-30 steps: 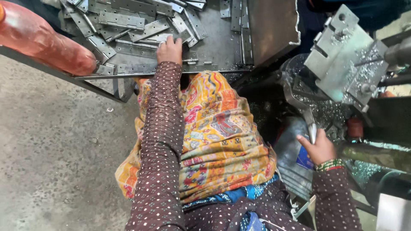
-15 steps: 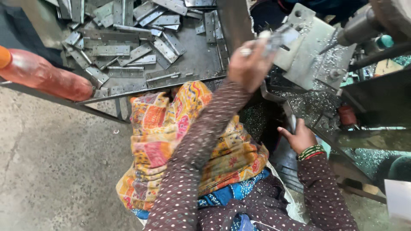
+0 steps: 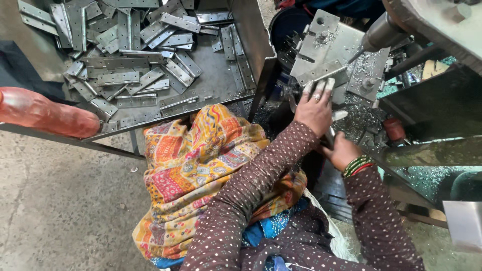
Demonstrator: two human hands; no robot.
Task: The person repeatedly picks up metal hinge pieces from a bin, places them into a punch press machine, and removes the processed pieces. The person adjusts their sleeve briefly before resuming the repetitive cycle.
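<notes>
Left arm stretched forward across the lap, sleeve dotted brown; left hand (image 3: 315, 108) palm-down, fingers extended and pressed flat, ring on one finger. Right hand (image 3: 343, 150) tucked just below and behind the left, partly hidden by it, bangles at the wrist; grip not discernible.

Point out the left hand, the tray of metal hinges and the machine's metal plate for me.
left hand (image 3: 315, 111), head view, back of the hand.
tray (image 3: 253, 35), head view, its right side wall.
metal plate (image 3: 321, 47), head view, flat face above the fingers.
</notes>
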